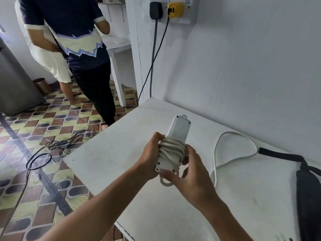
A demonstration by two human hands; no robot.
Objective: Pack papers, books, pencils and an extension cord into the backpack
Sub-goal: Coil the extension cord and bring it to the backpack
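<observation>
Winding is the step in hand: the white extension cord (pixel 172 150) is held above the white table (pixel 121 153), its socket block pointing away from the wearer and several turns of its own cable already wrapped around its middle. The left hand (pixel 151 159) is closed around the left side of the block and the coils, while the right hand (pixel 189 173) pinches the near end, where a short loop of cable hangs below the block. A loose length of cable (pixel 231 150) lies in a wide curve on the table to the right, reaching toward the dark backpack (pixel 309 188), of which only a strap and one edge are seen at the right border. Papers, books and pencils are not in view. Judged from this, the remaining slack must be drawn in and wrapped, and the plug end secured, before the bundle can be carried to the backpack; whether the bag is open cannot be told. Another person stands on the patterned floor (pixel 52 122), well apart.
</observation>
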